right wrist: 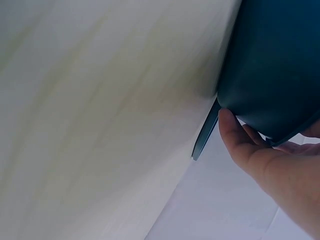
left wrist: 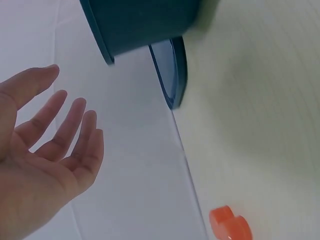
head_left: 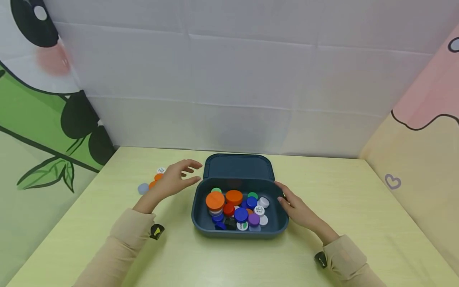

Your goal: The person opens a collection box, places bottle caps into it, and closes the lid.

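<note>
A dark blue box (head_left: 239,233) stands in the middle of the table with its lid (head_left: 238,166) swung open behind it. Inside lie several bottle caps, among them two big orange caps (head_left: 215,200), blue, purple, green and white ones. My left hand (head_left: 178,177) hovers just left of the box, fingers spread and holding nothing. In the left wrist view this hand (left wrist: 50,150) shows an empty palm below the box (left wrist: 140,25). My right hand (head_left: 291,202) lies against the box's right wall with fingers fairly straight. The right wrist view shows its thumb (right wrist: 240,142) touching the box wall (right wrist: 272,65).
Loose caps lie left of my left hand: a white cap (head_left: 161,170), an orange cap (head_left: 157,177) and a pale grey-blue cap (head_left: 143,188). The orange cap (left wrist: 230,226) also shows in the left wrist view. Fabric walls close in the yellow-green table (head_left: 344,191) on three sides.
</note>
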Available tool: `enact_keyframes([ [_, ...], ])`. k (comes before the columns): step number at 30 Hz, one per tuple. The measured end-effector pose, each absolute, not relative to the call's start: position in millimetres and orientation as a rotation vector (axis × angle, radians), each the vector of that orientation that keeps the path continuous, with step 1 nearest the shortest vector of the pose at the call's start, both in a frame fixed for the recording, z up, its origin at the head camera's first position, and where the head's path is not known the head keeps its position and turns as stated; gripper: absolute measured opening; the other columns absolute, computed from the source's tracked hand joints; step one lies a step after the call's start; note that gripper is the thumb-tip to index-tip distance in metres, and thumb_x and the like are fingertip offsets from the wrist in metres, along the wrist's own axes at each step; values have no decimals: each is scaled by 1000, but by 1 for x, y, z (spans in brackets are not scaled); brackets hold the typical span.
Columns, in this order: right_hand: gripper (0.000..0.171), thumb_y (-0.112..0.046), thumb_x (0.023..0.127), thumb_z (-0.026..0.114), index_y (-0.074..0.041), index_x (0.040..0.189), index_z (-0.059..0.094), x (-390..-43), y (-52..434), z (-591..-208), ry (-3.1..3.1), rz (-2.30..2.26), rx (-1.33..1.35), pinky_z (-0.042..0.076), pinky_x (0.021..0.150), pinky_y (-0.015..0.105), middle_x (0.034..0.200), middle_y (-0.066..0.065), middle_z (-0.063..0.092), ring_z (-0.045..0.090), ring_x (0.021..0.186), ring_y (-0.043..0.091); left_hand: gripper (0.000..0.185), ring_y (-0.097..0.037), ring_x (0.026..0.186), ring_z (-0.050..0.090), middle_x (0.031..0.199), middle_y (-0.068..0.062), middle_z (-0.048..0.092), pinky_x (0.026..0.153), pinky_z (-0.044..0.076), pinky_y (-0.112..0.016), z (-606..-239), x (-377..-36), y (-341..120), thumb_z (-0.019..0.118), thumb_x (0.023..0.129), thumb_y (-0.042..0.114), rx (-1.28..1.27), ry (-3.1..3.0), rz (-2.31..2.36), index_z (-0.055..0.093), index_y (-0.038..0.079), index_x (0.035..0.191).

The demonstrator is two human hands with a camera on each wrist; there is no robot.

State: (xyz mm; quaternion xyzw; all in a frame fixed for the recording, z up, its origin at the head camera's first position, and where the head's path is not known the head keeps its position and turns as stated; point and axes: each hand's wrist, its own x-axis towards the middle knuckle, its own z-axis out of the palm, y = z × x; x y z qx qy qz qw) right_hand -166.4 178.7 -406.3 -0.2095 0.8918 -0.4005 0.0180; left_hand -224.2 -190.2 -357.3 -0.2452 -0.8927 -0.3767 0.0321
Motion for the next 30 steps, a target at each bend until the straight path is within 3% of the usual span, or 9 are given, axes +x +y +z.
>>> enact_keyframes([
  [13, 48, -8, 97, 38, 0, 142, 23, -167, 180, -408, 2776, -1246, -657, 27, 104, 57, 143, 26, 30, 29, 132, 43, 39, -41, 110, 53, 123, -20, 54, 94, 44, -49, -375, -242, -245, 61, 87, 18, -505, -2820, -1235, 51, 3, 122],
  [18, 48, -9, 97, 38, 1, 142, 23, -167, 180, -408, 2779, -1244, -663, 28, 104, 56, 144, 26, 30, 29, 132, 43, 42, -41, 112, 52, 125, -20, 53, 90, 47, -48, -383, -240, -266, 60, 88, 23, -418, -2864, -1206, 50, 3, 123],
  [30, 48, -9, 97, 39, 0, 142, 23, -166, 180, -407, 2784, -1232, -655, 28, 104, 56, 144, 26, 29, 29, 132, 44, 37, -43, 106, 53, 118, -27, 54, 87, 49, -48, -398, -238, -288, 60, 86, 11, -287, -2931, -1106, 52, -5, 119],
])
